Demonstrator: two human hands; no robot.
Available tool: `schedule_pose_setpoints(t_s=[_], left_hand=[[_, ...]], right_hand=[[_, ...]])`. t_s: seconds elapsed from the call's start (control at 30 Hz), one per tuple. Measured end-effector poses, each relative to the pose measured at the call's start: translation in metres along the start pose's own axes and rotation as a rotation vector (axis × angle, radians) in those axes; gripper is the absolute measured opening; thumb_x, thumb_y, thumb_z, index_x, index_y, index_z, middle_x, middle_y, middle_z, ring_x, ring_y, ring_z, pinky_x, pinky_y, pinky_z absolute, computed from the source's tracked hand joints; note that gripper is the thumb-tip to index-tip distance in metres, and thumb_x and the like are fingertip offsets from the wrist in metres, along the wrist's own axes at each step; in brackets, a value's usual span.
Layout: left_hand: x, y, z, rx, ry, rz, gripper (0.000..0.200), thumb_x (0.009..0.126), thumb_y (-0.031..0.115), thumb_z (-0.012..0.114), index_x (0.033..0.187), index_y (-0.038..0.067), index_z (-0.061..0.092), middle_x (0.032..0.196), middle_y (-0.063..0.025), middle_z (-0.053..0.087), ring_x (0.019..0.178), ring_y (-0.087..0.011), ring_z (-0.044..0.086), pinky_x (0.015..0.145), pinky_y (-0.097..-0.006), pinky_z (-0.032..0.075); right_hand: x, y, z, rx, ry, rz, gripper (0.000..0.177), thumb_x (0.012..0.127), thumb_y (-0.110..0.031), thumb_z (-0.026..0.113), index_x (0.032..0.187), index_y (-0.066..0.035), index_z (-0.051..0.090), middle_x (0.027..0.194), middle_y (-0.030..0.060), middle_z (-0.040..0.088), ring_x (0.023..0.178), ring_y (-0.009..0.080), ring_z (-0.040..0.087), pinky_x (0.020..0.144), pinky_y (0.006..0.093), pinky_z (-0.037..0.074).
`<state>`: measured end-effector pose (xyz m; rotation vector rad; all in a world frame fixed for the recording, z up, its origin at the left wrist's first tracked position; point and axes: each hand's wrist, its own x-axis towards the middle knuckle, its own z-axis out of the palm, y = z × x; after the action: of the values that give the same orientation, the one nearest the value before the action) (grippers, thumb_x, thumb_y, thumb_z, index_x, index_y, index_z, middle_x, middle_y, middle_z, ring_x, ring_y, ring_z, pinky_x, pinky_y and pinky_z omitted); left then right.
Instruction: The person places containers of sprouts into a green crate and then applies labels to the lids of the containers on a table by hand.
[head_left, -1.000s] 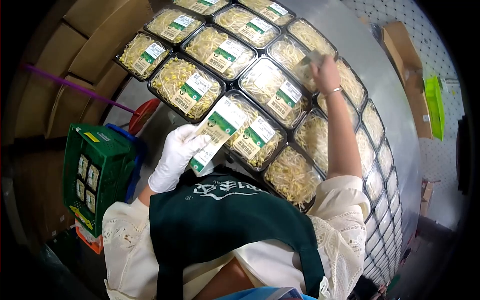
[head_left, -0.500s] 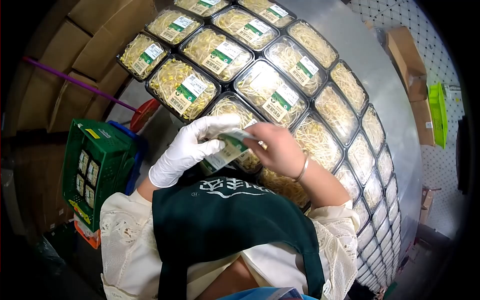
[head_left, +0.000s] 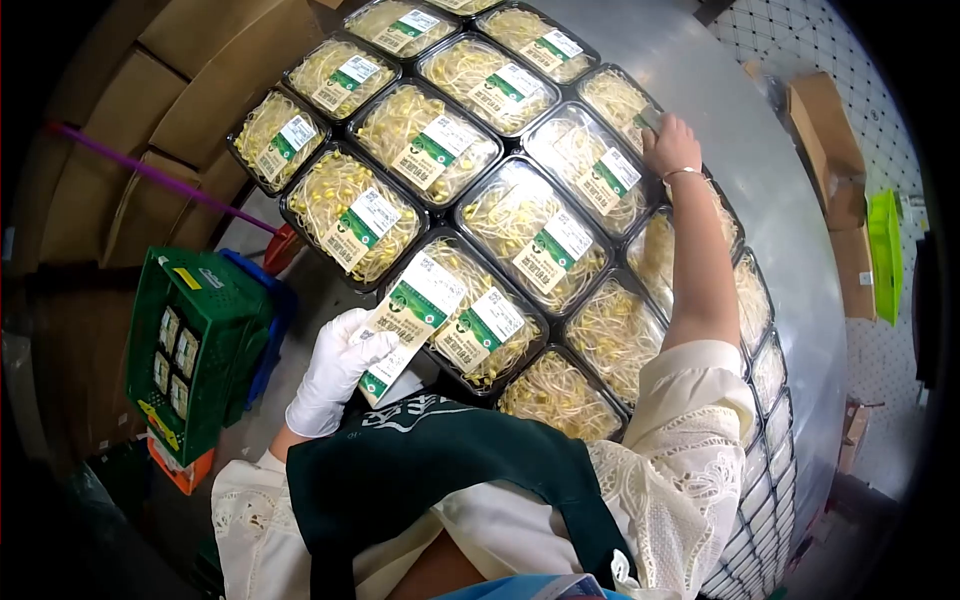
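Note:
My left hand, in a white glove, grips a strip of printed labels, white, green and beige. The strip covers the corner of a labelled tray of bean sprouts. My bare right hand, with a bracelet at the wrist, is stretched out to the far right row. Its fingers are bent together on a label that lies against the clear lid of a bean sprout tray. The fingers and the back of the hand hide part of this label.
Black trays of sprouts stand in rows on the metal table; those at left and centre bear labels, and several nearer ones show plain lids. A green crate stands at left beside cardboard boxes. A lime basket is at far right.
My right hand has left the label strip near my left hand and moved up and right to a far tray, with a label at its fingers. My left hand has dropped slightly with the strip.

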<state>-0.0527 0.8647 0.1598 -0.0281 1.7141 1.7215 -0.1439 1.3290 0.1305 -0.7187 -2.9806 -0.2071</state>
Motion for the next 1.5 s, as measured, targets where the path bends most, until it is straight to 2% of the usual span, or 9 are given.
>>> schedule_pose_setpoints(t_s=[0.17,0.2,0.33,0.47,0.8,0.9,1.3,1.4,1.5], left_hand=[[-0.002,0.001,0.004,-0.119,-0.038,0.011,0.021,0.075,0.01,0.06,0.092,-0.001,0.055,0.082,-0.0053,0.06,0.069,-0.0068,0.055,0.061,-0.0185,0.044],[0.001,0.001,0.007,-0.126,-0.053,0.042,0.02,0.075,0.01,0.059,0.092,-0.001,0.055,0.082,-0.0054,0.06,0.07,-0.0068,0.055,0.061,-0.0182,0.043],[0.004,0.008,0.024,-0.217,-0.187,0.02,0.026,0.075,0.006,0.058,0.1,0.0,0.052,0.087,-0.0064,0.059,0.074,-0.0081,0.056,0.066,-0.0201,0.046],[-0.002,0.017,0.055,-0.157,-0.217,0.095,0.03,0.077,0.002,0.055,0.106,0.0,0.05,0.088,-0.0072,0.059,0.076,-0.0098,0.056,0.068,-0.0215,0.046],[-0.006,0.029,0.104,0.111,-0.394,0.062,0.017,0.077,0.008,0.059,0.09,-0.002,0.056,0.086,-0.0056,0.058,0.077,-0.0081,0.053,0.071,-0.0216,0.043],[-0.008,0.011,0.128,0.133,-0.422,0.14,0.028,0.075,0.013,0.061,0.097,-0.003,0.053,0.085,-0.0045,0.058,0.072,-0.0072,0.054,0.064,-0.0199,0.044],[-0.013,0.005,0.096,-0.026,-0.315,-0.054,0.03,0.075,0.005,0.058,0.104,0.0,0.05,0.093,-0.0054,0.057,0.081,-0.0086,0.053,0.071,-0.0212,0.043],[-0.013,0.003,0.111,-0.087,-0.396,0.068,0.036,0.076,0.004,0.058,0.11,0.001,0.046,0.098,-0.0054,0.055,0.085,-0.0086,0.052,0.074,-0.0212,0.042],[-0.011,0.003,0.118,0.026,-0.421,0.219,0.036,0.076,0.003,0.057,0.11,0.001,0.046,0.099,-0.0052,0.055,0.087,-0.0077,0.05,0.075,-0.0209,0.042]], right_hand=[[-0.058,-0.016,-0.005,-0.01,0.486,0.013,0.051,0.077,-0.036,0.048,0.119,-0.007,0.037,0.111,0.014,0.047,0.099,0.027,0.047,0.082,0.0366,0.039],[-0.081,-0.03,-0.031,0.334,0.069,0.009,0.05,0.079,-0.035,0.046,0.118,-0.005,0.037,0.116,0.0154,0.044,0.104,0.0282,0.044,0.085,0.0373,0.036],[-0.129,-0.028,0.006,0.216,0.08,-0.213,0.055,0.082,-0.043,0.038,0.118,-0.002,0.037,0.118,0.0186,0.043,0.107,0.0309,0.043,0.088,0.0397,0.035],[-0.193,-0.063,-0.072,1.448,-0.329,-0.433,0.039,0.08,-0.027,0.051,0.11,-0.002,0.045,0.105,0.0128,0.052,0.096,0.0196,0.051,0.081,0.0318,0.042],[-0.284,-0.071,-0.112,1.192,-0.152,-0.428,0.011,0.069,-0.006,0.059,0.08,-0.005,0.055,0.066,0.0106,0.056,0.058,0.0244,0.056,0.051,0.0314,0.045],[-0.247,-0.031,-0.103,0.872,0.385,-0.376,0.017,0.061,-0.001,0.063,0.074,-0.009,0.057,0.068,0.0046,0.058,0.062,0.0188,0.056,0.054,0.0304,0.045],[-0.136,0.105,-0.001,-0.089,0.226,0.184,0.055,0.071,-0.033,0.058,0.115,-0.006,0.038,0.099,0.0142,0.051,0.088,0.0299,0.051,0.075,0.0374,0.041],[-0.177,0.059,-0.046,0.461,0.077,0.172,0.067,0.075,-0.042,0.054,0.124,-0.004,0.029,0.108,0.0176,0.048,0.095,0.0272,0.051,0.083,0.0355,0.039],[-0.253,0.0,-0.097,1.295,-0.315,-0.511,0.056,0.068,-0.03,0.067,0.11,-0.002,0.043,0.091,0.0107,0.055,0.084,0.0199,0.053,0.077,0.0313,0.043]])
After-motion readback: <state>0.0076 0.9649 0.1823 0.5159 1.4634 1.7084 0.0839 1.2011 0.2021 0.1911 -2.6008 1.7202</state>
